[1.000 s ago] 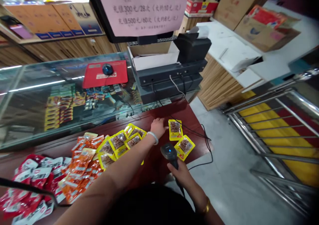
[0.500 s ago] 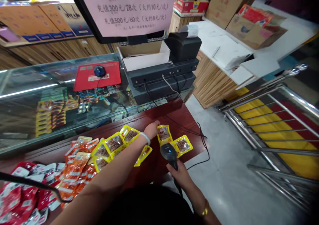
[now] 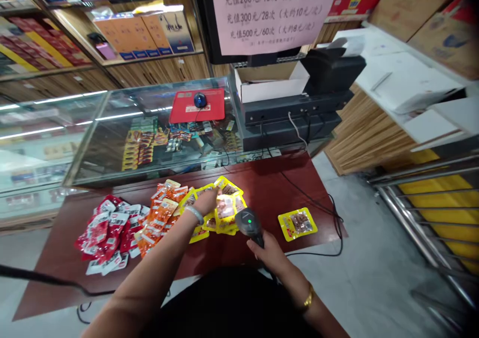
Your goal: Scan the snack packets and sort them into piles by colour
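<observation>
My left hand, with a bangle on its wrist, reaches over a pile of yellow-edged snack packets. Its fingers are closed at the upper left edge of one yellow snack packet, which is brightly lit on top of the pile. My right hand is wrapped round the handle of a black barcode scanner. The scanner shows a green light, and its head hangs just right of the lit packet. A single yellow packet lies apart on the right of the brown table.
Orange packets and red packets are heaped on the table to the left. A black cable trails along its right side. Behind stand a glass display case, a red mouse mat and a cash drawer.
My left hand has moved left with a packet, from beside the lone right packet onto the yellow pile. The scanner light turned from blue to green. The camera view has swung left.
</observation>
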{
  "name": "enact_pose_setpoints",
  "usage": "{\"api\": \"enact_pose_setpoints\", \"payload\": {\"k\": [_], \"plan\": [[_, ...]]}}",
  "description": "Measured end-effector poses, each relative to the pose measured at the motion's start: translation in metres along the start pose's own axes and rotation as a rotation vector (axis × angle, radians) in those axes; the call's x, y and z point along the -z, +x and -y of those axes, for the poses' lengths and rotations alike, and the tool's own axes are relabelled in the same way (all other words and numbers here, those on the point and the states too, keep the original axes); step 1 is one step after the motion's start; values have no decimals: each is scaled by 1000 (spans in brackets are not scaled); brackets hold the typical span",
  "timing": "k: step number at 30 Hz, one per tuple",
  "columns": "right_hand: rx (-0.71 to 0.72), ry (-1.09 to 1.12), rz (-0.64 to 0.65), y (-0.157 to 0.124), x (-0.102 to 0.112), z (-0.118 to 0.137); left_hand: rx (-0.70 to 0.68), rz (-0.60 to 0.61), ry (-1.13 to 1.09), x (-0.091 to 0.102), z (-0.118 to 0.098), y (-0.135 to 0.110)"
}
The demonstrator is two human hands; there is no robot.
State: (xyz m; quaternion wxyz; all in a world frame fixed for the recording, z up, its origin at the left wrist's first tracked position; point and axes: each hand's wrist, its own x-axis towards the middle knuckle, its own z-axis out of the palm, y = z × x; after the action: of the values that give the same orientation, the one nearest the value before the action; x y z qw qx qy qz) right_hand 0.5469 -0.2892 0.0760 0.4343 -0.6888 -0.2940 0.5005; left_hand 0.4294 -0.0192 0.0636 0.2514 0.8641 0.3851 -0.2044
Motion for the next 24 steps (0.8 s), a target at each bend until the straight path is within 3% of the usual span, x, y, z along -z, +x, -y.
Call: {"api": "enact_pose_setpoints", "payload": {"k": [3, 6, 8, 11, 14, 16, 20, 24], "plan": [[1, -29, -40, -8, 8, -7, 63, -171, 83, 10, -4, -5], [-3, -36, -134, -24, 22, -19, 8, -408, 136, 5, -43, 1], [-23, -24, -203, -37, 32, -29, -158, -369, 77, -13, -84, 9], [-83, 5, -283, -61, 45, -44, -403, -176, 5, -54, -153, 20], [-127, 26, -347, -84, 55, -56, -466, -83, 36, -92, -209, 23], [-146, 38, -391, -96, 58, -61, -499, -66, 88, -111, -234, 22], [-189, 63, -462, -111, 61, -67, -512, -24, 136, -129, -249, 16], [-187, 95, -470, -109, 63, -63, -350, 120, -59, -126, -220, 8]]}}
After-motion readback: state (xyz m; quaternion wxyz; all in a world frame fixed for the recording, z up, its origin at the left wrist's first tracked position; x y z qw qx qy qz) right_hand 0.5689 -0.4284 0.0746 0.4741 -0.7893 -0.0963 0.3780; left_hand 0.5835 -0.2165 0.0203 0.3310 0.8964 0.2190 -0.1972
